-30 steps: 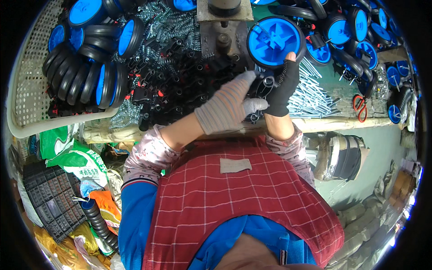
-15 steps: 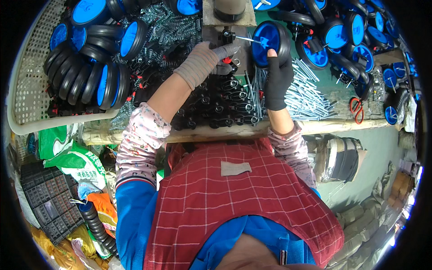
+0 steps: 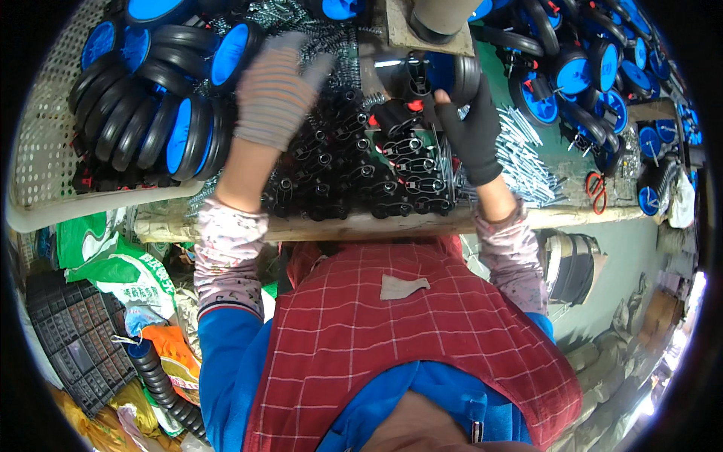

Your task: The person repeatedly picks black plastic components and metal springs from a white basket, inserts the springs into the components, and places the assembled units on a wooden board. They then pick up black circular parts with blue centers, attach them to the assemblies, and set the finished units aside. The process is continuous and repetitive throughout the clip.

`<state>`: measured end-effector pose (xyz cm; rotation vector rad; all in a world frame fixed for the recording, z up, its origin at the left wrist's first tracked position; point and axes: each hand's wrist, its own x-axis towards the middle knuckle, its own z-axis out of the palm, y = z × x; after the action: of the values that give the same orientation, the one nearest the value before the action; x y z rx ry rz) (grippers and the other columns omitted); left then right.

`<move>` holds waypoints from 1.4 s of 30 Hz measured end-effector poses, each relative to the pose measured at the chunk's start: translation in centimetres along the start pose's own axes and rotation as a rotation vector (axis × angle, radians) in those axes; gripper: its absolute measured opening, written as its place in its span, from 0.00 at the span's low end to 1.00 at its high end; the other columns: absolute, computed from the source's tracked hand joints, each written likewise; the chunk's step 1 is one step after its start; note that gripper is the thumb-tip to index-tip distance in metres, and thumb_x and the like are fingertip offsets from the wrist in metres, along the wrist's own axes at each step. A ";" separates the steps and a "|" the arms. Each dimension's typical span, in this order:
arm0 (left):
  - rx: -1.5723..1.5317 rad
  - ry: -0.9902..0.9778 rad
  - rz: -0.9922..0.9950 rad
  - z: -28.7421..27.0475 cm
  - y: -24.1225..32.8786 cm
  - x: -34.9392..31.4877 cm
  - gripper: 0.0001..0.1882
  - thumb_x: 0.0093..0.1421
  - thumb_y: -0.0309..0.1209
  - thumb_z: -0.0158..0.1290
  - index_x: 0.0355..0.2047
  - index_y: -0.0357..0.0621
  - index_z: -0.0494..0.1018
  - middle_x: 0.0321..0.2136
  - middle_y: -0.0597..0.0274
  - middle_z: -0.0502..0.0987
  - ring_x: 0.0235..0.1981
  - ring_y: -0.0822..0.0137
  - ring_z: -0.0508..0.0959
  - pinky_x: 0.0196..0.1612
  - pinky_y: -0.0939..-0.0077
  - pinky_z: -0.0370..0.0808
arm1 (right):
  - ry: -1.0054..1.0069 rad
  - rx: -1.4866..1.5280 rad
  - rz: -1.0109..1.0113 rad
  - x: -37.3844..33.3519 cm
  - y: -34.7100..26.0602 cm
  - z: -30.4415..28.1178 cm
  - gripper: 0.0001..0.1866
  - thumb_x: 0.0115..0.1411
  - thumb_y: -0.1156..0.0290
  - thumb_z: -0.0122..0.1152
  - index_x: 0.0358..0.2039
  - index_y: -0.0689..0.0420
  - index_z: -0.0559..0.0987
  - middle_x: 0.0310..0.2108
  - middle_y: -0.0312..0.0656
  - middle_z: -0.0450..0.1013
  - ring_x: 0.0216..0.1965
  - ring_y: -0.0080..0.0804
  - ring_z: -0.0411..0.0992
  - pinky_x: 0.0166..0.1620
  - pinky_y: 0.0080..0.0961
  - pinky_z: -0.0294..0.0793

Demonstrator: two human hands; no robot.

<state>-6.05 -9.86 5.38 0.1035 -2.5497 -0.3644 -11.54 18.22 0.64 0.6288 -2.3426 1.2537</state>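
My right hand point(image 3: 471, 132), in a black fingerless glove, grips a black-tyred wheel point(image 3: 468, 79) with a blue hub, the bare thumb at its lower edge. The wheel stands beside a black plastic fitting point(image 3: 416, 75) under a grey metal post point(image 3: 440, 19). My left hand point(image 3: 273, 98), in a grey striped glove, is empty as far as I can see. Blurred by motion, it hangs over metal springs point(image 3: 331, 45), thumb apart from the fingers. Just below the post lies a black plastic part with red tabs point(image 3: 395, 117). Rows of black plastic fittings point(image 3: 324, 173) cover the near bench.
A pale perforated basket point(image 3: 38, 166) at left holds several wheels point(image 3: 128, 113). Loose steel pins point(image 3: 520, 158) lie right of my right hand. Red-handled scissors point(image 3: 596, 192) rest near the bench edge point(image 3: 572, 217). More blue wheels point(image 3: 572, 75) crowd the far right.
My left hand has left the black part below the post and swung left over the springs. My right hand keeps the wheel, now closer against the fitting under the post. The view has shifted slightly.
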 end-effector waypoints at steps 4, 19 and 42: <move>0.520 -0.197 -0.248 -1.2 -5.1 2.3 0.32 0.55 0.58 0.59 0.51 0.49 0.72 0.50 0.50 0.75 0.48 0.45 0.79 0.47 0.51 0.78 | -0.288 -0.042 0.024 5.4 5.1 -4.9 0.25 0.58 0.49 0.66 0.44 0.58 0.78 0.31 0.50 0.78 0.32 0.45 0.79 0.36 0.36 0.75; -0.350 0.092 -0.191 -5.0 2.5 -4.1 0.18 0.62 0.31 0.59 0.49 0.34 0.73 0.42 0.43 0.79 0.41 0.49 0.79 0.47 0.65 0.76 | -0.606 -0.374 -0.064 -4.0 3.4 -2.0 0.12 0.58 0.58 0.62 0.35 0.52 0.76 0.25 0.43 0.77 0.29 0.47 0.78 0.33 0.44 0.76; -1.808 -0.674 -0.752 -2.0 8.7 -4.0 0.23 0.67 0.40 0.51 0.57 0.37 0.69 0.47 0.53 0.78 0.47 0.65 0.80 0.50 0.74 0.78 | -0.586 -0.139 -0.638 2.5 -7.4 -7.3 0.49 0.51 0.34 0.60 0.63 0.60 0.68 0.64 0.56 0.62 0.63 0.58 0.63 0.62 0.49 0.66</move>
<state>-1.63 -1.35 7.37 0.2402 -1.5472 -3.0379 -8.35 20.27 10.66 1.7056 -2.3019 0.6600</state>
